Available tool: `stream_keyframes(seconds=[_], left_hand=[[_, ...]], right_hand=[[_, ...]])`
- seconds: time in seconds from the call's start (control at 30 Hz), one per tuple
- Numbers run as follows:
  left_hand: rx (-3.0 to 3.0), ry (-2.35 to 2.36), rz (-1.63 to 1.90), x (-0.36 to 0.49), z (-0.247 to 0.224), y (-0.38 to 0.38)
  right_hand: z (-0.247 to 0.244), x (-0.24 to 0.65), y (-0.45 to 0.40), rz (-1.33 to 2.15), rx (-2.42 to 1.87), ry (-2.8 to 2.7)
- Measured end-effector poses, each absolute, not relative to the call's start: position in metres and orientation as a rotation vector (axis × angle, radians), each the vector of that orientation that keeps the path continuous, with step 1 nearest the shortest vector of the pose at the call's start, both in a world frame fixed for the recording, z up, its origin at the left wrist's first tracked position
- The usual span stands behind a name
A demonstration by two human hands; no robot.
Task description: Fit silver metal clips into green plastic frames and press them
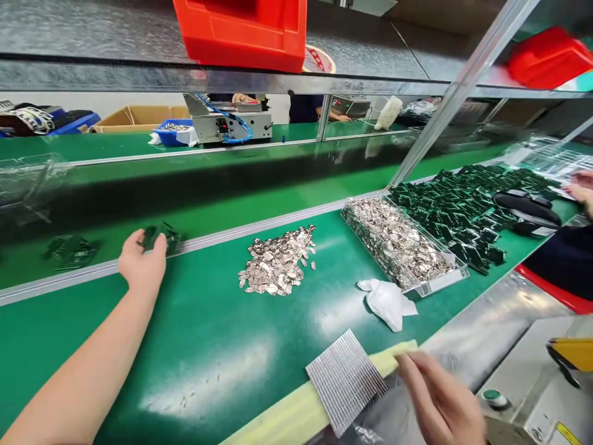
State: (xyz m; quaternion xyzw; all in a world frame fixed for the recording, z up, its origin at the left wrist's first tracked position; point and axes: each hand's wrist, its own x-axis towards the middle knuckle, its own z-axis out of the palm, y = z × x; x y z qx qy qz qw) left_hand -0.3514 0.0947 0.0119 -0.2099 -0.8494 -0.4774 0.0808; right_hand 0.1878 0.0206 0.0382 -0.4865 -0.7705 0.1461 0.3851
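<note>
My left hand (pixel 143 259) is at the metal edge strip on the left, its thumb and fingers curved round several dark green pieces (pixel 172 240). Low on the right, my right hand (pixel 438 392) is blurred, with thumb and forefinger pinched together at the end of a pale yellow strip (pixel 287 417). Whatever is between those fingertips is too small to make out. A ribbed silver square plate (pixel 345 380) lies across the strip, left of my right hand. Small silver metal parts (pixel 278 262) form a loose heap on the green surface (pixel 208 321) between my hands.
A clear tray (pixel 428 287) of silver parts stands right of the heap, beside crumpled white tissue (pixel 386 303). Dark green pieces (pixel 463 210) spread behind it. Another person's hand (pixel 581 188) is at far right. Overhead, a shelf holds a red bin (pixel 245 43).
</note>
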Motion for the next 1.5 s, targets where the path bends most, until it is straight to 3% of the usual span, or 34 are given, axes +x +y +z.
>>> stream_keyframes(seconds=[0.1, 0.2, 0.3, 0.47, 0.63, 0.77, 0.87, 1.03, 1.23, 1.37, 1.5], left_hand=[[-0.982, -2.554, -1.337, -0.289, 0.000, 0.030], [-1.271, -2.591, -1.132, -0.239, -0.009, -0.034], [-1.466, -2.502, -1.149, -0.215, -0.015, -0.070], [-1.900, -2.520, -1.127, -0.226, -0.010, -0.070], [-2.402, -2.507, -0.823, -0.245, 0.010, -0.051], [-2.395, -2.578, -0.772, -0.243, 0.011, -0.045], [-2.025, -2.690, -1.060, -0.231, 0.008, -0.044], [-1.566, -2.671, -1.953, -0.171, 0.018, -0.024], [-1.976, -2.537, -2.711, -0.045, 0.034, 0.008], [-2.431, -2.159, -3.127, 0.016, 0.026, 0.013], [-2.565, -2.139, -3.155, 0.031, 0.009, 0.011]], right_hand=[[0.039, 0.129, 0.092, 0.532, -1.194, -2.095], [0.034, 0.073, 0.157, 0.492, -1.445, -2.275], [0.026, 0.044, 0.191, 0.466, -1.535, -2.315], [0.016, 0.052, 0.188, 0.506, -1.570, -2.351], [0.016, 0.074, 0.168, 0.619, -1.551, -2.276], [0.022, 0.087, 0.152, 0.779, -1.488, -2.124], [0.027, 0.104, 0.127, 0.934, -1.415, -1.959], [0.038, 0.141, 0.058, 1.225, -1.234, -1.491], [0.049, 0.172, -0.003, 1.166, -1.168, -1.210], [0.047, 0.186, -0.026, 0.965, -1.197, -1.166], [0.037, 0.187, -0.035, 0.843, -1.302, -1.158]])
